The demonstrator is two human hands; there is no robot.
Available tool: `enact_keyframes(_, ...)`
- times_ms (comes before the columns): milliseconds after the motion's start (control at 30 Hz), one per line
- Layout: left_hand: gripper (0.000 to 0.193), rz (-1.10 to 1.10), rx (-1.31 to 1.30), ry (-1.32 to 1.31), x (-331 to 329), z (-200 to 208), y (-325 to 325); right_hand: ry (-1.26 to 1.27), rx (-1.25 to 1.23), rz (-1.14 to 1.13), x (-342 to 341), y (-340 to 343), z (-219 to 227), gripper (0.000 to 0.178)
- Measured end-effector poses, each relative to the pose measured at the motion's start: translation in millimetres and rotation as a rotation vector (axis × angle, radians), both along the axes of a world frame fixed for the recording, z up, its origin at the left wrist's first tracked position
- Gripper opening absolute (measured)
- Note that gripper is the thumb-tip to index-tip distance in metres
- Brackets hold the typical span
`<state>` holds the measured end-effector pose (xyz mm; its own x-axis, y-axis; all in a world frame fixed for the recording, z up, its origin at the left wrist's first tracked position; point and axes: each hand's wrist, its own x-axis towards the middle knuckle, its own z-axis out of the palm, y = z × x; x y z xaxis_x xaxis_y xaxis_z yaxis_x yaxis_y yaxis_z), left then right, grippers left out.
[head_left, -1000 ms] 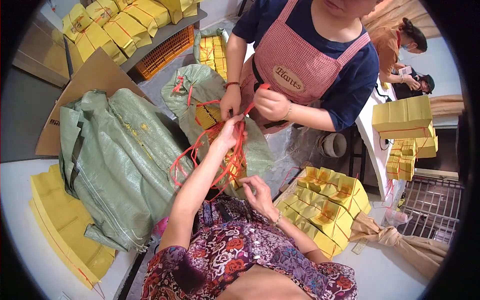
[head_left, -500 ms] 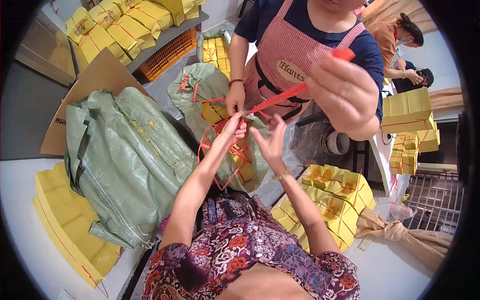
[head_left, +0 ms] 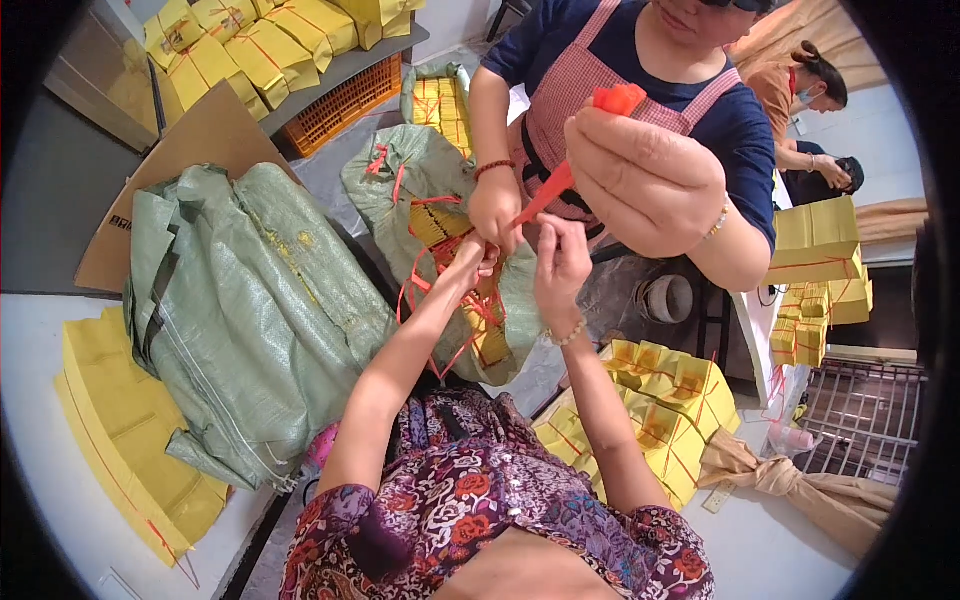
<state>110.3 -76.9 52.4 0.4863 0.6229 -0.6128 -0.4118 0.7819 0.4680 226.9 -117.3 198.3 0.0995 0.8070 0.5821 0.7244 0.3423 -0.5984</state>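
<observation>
My left hand (head_left: pixel 468 264) is closed beside the co-worker's lowered hand (head_left: pixel 494 208), and red plastic string hangs below it. Close by on the right, my right hand (head_left: pixel 562 265) has its fingers curled in; what they hold, if anything, is hidden. A taut red plastic string (head_left: pixel 547 193) slants from the co-worker's raised fist (head_left: pixel 650 180) down to the lowered hand, passing just by my right fingertips. Beneath the hands stands an open green woven sack (head_left: pixel 385 172) with bundled yellow paper packs (head_left: pixel 437 225) inside and loose red string across them.
Left lies a large filled green sack (head_left: pixel 270 300) against a cardboard sheet (head_left: pixel 185 185). Yellow packs (head_left: pixel 655 420) are stacked by my right arm, others (head_left: pixel 120 430) at far left. A bucket (head_left: pixel 668 298) stands near a white table (head_left: pixel 752 335). Another person (head_left: pixel 785 100) works behind.
My right hand has closed from spread fingers and turned upward by the string. The co-worker's raised fist has moved left and down, and the lowered hand has shifted slightly right.
</observation>
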Motion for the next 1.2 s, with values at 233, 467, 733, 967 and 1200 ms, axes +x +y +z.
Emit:
enact_keyframes(233,0.033,0.027,0.092,-0.005,7,-4,2,0.229,-0.042,0.005,-1,1,11,0.015)
enact_keyframes(467,0.038,0.048,0.068,0.018,1,22,0,0.182,-0.375,0.099,8,15,-6,0.027)
enact_keyframes(733,0.031,0.011,0.143,0.056,3,2,-1,0.008,-0.767,0.132,9,-14,-37,0.021)
enact_keyframes(967,0.041,-0.132,0.345,0.467,7,3,-3,0.174,-0.6,0.149,-1,-26,6,0.016)
enact_keyframes(1200,0.043,-0.169,0.662,0.873,-19,-3,-1,0.032,-0.538,0.042,22,-29,-9,0.023)
